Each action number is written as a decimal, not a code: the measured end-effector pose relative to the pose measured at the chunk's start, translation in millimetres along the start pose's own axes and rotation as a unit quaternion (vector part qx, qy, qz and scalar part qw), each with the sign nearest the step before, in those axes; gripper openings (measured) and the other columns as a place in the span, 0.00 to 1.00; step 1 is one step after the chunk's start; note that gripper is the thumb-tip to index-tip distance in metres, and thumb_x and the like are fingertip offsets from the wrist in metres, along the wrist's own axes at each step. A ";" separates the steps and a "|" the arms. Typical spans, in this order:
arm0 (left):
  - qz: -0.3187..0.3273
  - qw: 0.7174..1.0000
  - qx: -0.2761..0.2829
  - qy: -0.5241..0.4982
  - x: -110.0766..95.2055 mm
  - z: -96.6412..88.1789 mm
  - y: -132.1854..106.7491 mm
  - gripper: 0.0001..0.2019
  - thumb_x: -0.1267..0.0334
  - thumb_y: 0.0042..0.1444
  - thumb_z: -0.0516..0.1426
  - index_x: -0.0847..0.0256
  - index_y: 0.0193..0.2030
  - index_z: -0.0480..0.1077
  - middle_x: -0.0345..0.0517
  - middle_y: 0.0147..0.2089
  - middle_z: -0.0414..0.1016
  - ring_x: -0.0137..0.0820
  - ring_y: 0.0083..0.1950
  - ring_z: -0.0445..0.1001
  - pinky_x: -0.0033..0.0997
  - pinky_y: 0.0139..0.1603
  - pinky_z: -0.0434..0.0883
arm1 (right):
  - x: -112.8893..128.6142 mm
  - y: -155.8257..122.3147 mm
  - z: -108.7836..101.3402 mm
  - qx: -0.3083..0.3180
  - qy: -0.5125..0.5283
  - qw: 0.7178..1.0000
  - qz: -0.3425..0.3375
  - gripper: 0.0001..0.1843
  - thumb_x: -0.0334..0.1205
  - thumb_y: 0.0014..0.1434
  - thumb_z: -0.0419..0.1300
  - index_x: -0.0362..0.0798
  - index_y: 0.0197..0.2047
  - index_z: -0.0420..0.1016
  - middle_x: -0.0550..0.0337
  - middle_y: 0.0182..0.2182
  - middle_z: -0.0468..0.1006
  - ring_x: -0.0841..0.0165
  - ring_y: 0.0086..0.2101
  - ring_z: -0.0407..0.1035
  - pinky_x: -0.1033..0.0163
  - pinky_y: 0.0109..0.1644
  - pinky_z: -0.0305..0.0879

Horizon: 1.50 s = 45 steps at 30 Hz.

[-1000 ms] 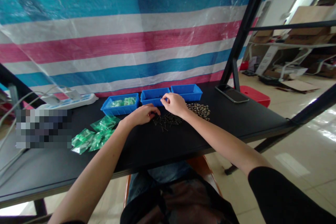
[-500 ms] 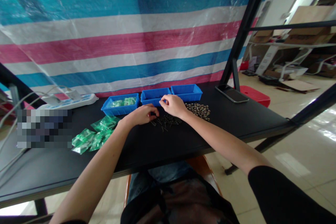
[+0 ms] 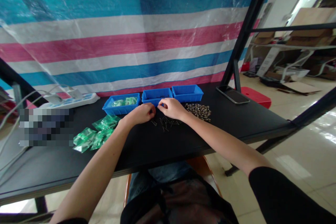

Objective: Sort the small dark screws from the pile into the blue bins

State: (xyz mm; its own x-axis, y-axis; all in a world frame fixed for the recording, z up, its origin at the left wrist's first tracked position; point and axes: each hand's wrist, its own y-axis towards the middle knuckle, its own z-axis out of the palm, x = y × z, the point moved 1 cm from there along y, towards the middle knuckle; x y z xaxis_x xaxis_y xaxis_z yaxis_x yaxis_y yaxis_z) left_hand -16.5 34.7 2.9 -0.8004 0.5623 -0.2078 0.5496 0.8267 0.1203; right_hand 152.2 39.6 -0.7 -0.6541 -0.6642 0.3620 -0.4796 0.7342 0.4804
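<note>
My left hand (image 3: 141,113) rests on the black table (image 3: 183,140) with its fingers curled together over the left edge of a heap of small dark screws (image 3: 166,123). My right hand (image 3: 171,107) sits close beside it, fingertips pinched at the front of the middle blue bin (image 3: 156,95). What either hand grips is too small to make out. A pile of small metal nuts (image 3: 199,111) lies just right of my right hand.
Three blue bins stand in a row at the back; the left bin (image 3: 121,103) holds green packets. More green packets (image 3: 96,134) lie loose at the left. A white power strip (image 3: 70,101) and a phone (image 3: 233,94) lie by the striped tarp; a black frame post stands at the right.
My right hand has drawn left and slightly nearer, so both hands now almost touch over the screws. The camera shifted a little.
</note>
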 end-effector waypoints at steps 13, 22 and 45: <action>-0.002 0.998 -0.061 -0.019 -2.5 -4.6 -0.3 0.08 0.69 0.48 0.49 0.63 0.33 0.68 0.44 0.32 0.71 0.29 0.30 0.68 0.29 0.34 0.65 | 2.2 -0.6 2.4 0.024 0.023 0.999 -0.039 0.01 0.30 0.53 0.58 0.45 0.30 0.69 0.64 0.22 0.68 0.73 0.25 0.60 0.68 0.34 0.54; -0.007 0.999 -0.040 -0.010 -3.8 -4.3 -0.5 0.11 0.63 0.53 0.49 0.62 0.39 0.69 0.45 0.32 0.74 0.31 0.31 0.70 0.29 0.33 0.64 | 2.6 -1.4 1.6 0.033 -0.027 0.999 0.001 0.05 0.31 0.58 0.53 0.45 0.35 0.70 0.58 0.28 0.73 0.68 0.32 0.66 0.67 0.34 0.54; -0.018 1.000 -0.003 0.021 -10.1 -7.3 0.1 0.14 0.62 0.56 0.46 0.62 0.36 0.71 0.48 0.35 0.76 0.33 0.35 0.72 0.29 0.36 0.66 | 1.6 -0.3 4.0 0.007 0.018 1.000 -0.020 0.03 0.32 0.57 0.54 0.45 0.34 0.69 0.61 0.25 0.71 0.71 0.27 0.63 0.68 0.31 0.53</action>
State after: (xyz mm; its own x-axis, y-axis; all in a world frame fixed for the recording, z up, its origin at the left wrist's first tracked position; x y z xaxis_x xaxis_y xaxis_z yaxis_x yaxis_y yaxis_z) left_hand -10.1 29.2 12.1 -0.8292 0.5320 -0.1714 0.5186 0.8467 0.1194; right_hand 149.0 38.9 -3.4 -0.6128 -0.6972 0.3719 -0.5128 0.7090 0.4841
